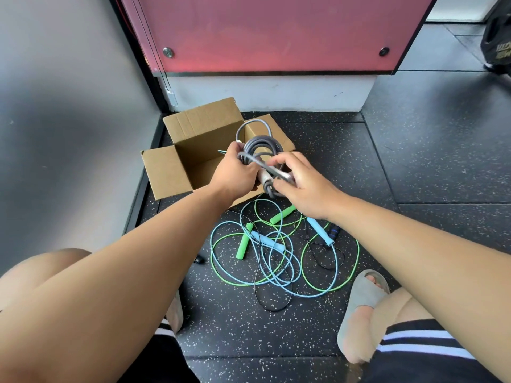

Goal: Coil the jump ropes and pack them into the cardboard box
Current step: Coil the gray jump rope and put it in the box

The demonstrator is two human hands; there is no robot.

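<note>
A grey jump rope [260, 146] is wound into a coil and held in the air just over the near edge of the open cardboard box [193, 139]. My left hand [235, 172] grips the coil and its pale handle. My right hand [301, 183] pinches the rope's other grey handle against the coil. On the floor in front of me lies a tangle of a green jump rope [243, 247], a light blue jump rope [266, 243] and a thin black jump rope [333, 233]. The inside of the box is partly hidden by my hands.
The box stands in a corner between a grey wall [69, 106] at the left and a red panel on a white base [271, 92] behind. My knees and a foot in a grey sandal [362, 308] flank the tangle. A black weight plate [497, 48] stands far right.
</note>
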